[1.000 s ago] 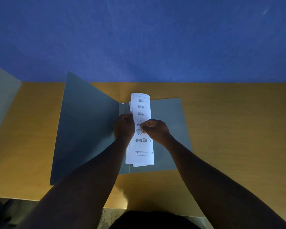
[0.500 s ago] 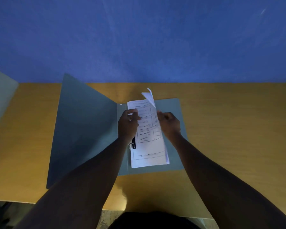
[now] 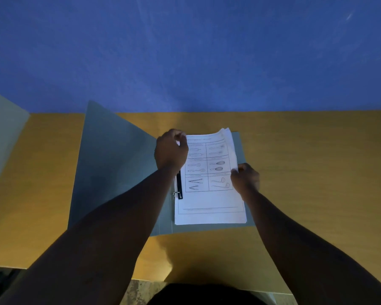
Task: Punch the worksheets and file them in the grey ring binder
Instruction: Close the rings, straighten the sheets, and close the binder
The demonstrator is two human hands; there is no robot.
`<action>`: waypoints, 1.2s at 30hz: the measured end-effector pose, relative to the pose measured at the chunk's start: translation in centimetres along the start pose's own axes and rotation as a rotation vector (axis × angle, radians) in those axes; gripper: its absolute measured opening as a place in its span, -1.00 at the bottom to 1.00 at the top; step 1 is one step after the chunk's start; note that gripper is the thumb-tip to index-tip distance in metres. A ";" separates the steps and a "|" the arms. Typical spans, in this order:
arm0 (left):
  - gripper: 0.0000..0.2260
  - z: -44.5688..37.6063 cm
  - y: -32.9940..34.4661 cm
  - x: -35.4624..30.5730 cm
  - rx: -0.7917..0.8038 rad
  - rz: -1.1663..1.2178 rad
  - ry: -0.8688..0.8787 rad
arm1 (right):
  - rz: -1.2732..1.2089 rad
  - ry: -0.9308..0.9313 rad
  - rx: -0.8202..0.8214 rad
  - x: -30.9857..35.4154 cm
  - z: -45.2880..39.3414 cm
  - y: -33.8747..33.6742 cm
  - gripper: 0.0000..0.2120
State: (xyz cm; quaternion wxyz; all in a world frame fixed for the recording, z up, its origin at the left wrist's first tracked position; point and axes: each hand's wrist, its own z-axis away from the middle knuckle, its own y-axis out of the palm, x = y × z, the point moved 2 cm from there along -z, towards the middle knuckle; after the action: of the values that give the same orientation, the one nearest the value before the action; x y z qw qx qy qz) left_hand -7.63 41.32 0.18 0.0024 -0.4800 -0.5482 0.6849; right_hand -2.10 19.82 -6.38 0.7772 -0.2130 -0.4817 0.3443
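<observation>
Press the worksheets (image 3: 209,179) flat in the open grey ring binder (image 3: 119,172) on the tabletop (image 3: 306,172) — left hand (image 3: 171,151) curled at the top corner, maybe pinching it, right hand (image 3: 245,178) gripping the right edge — then snap the black clip (image 3: 179,186) down.

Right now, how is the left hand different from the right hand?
The left hand is up at the top left corner of the worksheets, fingers curled; the right hand is lower, pinching their right edge. The left hand is beside the black binder clip bar; the right hand is over the grey ring binder's back cover. Both touch the same stack.
</observation>
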 end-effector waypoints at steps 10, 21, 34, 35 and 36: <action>-0.84 -4.7 -4.9 -3.1 -0.210 -0.384 0.269 | 0.066 0.016 -0.039 -0.6 0.3 -0.4 -0.80; -0.63 -7.6 -12.0 -2.1 -0.218 -0.776 0.147 | 0.080 -0.049 0.001 -0.5 1.4 -0.4 -0.73; -0.36 -7.6 -14.8 -3.9 -0.184 -0.568 -0.207 | 0.062 -0.050 0.036 0.5 2.5 -1.4 -0.56; -0.37 -7.7 -15.0 -4.2 -0.180 -0.547 -0.201 | 0.069 -0.048 0.049 0.4 2.6 -1.4 -0.56; -0.38 -7.7 -15.2 -4.6 -0.175 -0.533 -0.200 | 0.080 -0.048 0.060 0.4 2.7 -1.5 -0.56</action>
State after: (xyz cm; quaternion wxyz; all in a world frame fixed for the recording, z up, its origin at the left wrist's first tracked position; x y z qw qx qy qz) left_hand -7.98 50.72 15.07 0.0868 -0.2480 -0.7092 0.6543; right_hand -3.86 19.14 -3.96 0.7571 -0.2003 -0.4805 0.3946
